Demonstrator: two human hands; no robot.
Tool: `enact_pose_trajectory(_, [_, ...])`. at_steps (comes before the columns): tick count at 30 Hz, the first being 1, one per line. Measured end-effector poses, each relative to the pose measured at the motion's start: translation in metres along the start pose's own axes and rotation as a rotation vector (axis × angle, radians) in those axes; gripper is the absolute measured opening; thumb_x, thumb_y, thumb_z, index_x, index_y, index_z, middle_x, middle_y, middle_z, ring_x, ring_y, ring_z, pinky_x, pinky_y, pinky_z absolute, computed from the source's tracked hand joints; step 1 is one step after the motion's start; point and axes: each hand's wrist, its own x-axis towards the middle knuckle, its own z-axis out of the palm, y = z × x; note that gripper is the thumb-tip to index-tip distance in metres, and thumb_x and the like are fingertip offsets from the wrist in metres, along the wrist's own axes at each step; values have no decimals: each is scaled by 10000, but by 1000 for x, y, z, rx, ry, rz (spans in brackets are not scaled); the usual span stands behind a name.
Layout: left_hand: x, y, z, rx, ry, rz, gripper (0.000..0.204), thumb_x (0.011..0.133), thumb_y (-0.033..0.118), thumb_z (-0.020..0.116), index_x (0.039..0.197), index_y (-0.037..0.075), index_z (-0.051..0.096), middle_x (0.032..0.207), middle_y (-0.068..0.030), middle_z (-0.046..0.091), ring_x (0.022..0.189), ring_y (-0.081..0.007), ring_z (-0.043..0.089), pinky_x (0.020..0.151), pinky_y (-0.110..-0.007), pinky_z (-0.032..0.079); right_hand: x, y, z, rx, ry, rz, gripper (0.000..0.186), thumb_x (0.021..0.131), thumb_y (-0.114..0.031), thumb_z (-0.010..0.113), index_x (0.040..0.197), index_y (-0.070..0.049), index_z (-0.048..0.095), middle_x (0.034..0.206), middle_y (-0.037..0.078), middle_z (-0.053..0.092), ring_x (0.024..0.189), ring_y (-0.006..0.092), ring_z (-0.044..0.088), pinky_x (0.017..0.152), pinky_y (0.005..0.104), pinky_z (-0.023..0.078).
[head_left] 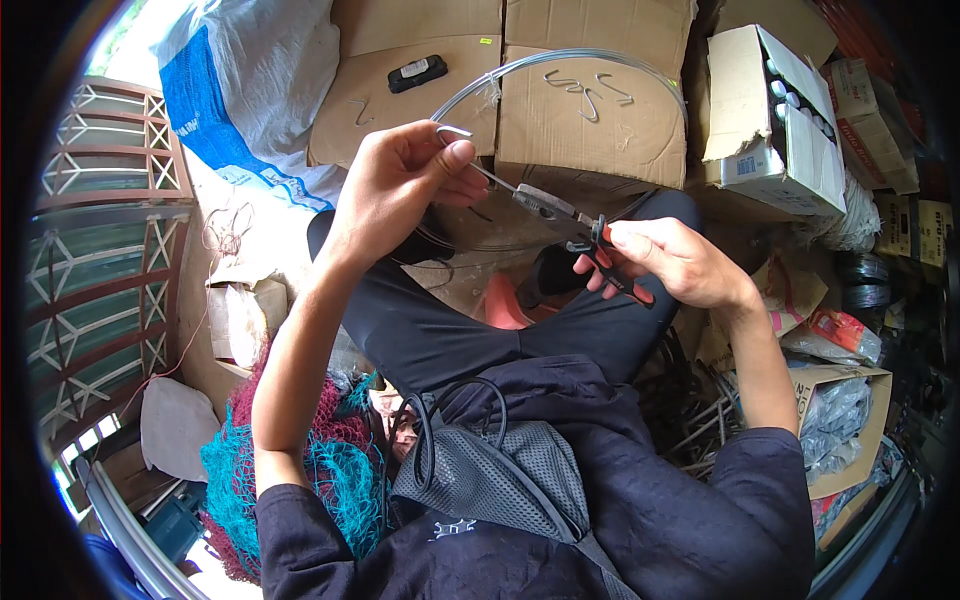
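Note:
My left hand [400, 185] pinches a short metal wire [496, 181] whose end curls into a hook above the fingertips. The other end of the wire runs to the jaws of the pliers [548, 207]. Closed round the pliers' dark and red handles is my right hand [685, 262]. Several bent wire hooks [585, 98] lie on a cardboard box [590, 150] beyond my hands, and one more hook [361, 112] is farther left. A coil of grey wire [590, 53] arches over the cardboard, its lower part partly hidden behind my hands.
A small black device [418, 74] rests on the cardboard. At the right stand a white carton [745, 100] with bottles and an open box [870, 420] of plastic bags. Teal and maroon netting [335, 480] is heaped at my left, near a metal grille [110, 230].

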Motion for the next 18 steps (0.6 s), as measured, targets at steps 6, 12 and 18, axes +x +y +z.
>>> enact_pose_trajectory(6, [-1, -2, 2, 14, 13, -41, 299, 1056, 213, 652, 1129, -77, 663, 923, -158, 756, 858, -216, 771, 771, -320, 649, 2, 1, 4, -19, 22, -9, 531, 1117, -466, 440, 1172, -9, 705, 981, 63, 733, 851, 126, 661, 731, 277, 524])
enact_pose_trajectory(12, [-1, -4, 1, 21, 15, -89, 330, 1051, 238, 663, 1136, -81, 667, 914, -157, 755, 841, -215, 772, 755, -324, 651, 2, -4, 6, -38, 41, -6, 515, 1120, -447, 438, 1126, -9, 708, 933, 56, 720, 825, 124, 656, 737, 276, 527])
enact_pose_trajectory(18, [-3, -7, -1, 11, -7, -151, 339, 1046, 243, 672, 1121, -88, 669, 905, -160, 754, 822, -213, 770, 742, -324, 650, 5, -5, 6, -39, 23, 18, 498, 1118, -424, 449, 1050, -9, 714, 881, 55, 712, 811, 132, 661, 741, 291, 538])
